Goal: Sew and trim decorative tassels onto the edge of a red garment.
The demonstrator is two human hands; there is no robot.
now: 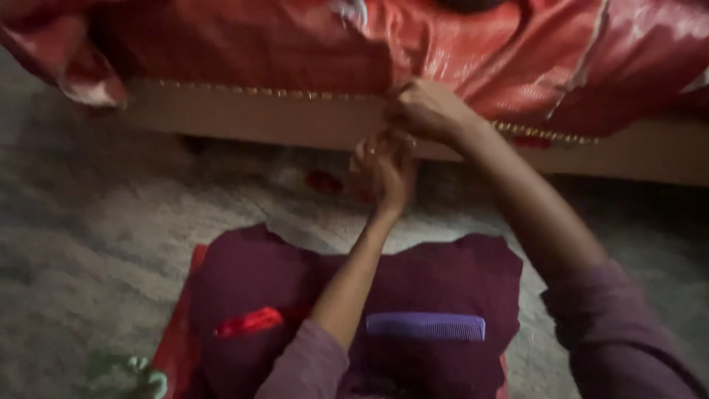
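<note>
Both hands up at bed edge. Right hand [427, 109] pinching hem of red cloth [310, 44] where gold trim [258, 91] runs. Left hand [384, 166] just below, fingers curled; grasp unclear, blurred. Best to keep pinch close on hem, pull along trim line, not down. Wooden bed rail [244, 122] right behind knuckles. Purple comb [426, 326] lies on maroon cloth [258, 273] on lap; carpet [88, 222] either side.
</note>
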